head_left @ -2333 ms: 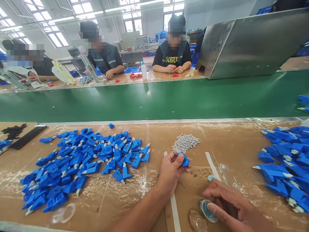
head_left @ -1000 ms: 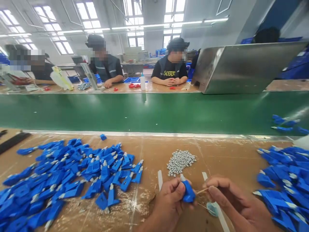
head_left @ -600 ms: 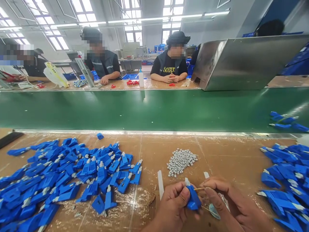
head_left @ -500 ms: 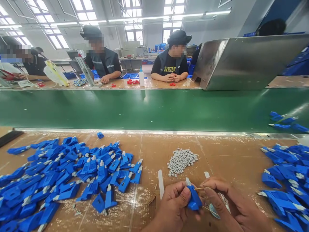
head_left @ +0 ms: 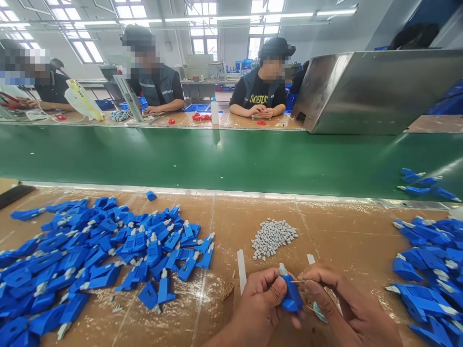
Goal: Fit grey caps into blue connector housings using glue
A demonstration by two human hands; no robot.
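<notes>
My left hand (head_left: 258,308) pinches a small blue plastic connector (head_left: 290,293) with a white tip, held upright just above the cardboard-covered bench (head_left: 336,231). My right hand (head_left: 347,308) is closed on a thin wooden stick (head_left: 298,281) whose tip touches the connector's side. A heap of tiny grey parts (head_left: 274,236) lies just beyond my hands. Under my right fingers a small blue-rimmed clear dish (head_left: 319,311) partly shows.
A large pile of blue connectors (head_left: 97,250) covers the bench to the left, another pile (head_left: 434,270) lies at the right. A green conveyor belt (head_left: 224,159) runs behind, carrying a few blue pieces (head_left: 421,183). Three people sit across it. A steel hood (head_left: 376,91) stands at right.
My right hand left the dish and came up with the stick to the connector. My left hand drew the connector nearer to me. Over the last half second both hands stay nearly still.
</notes>
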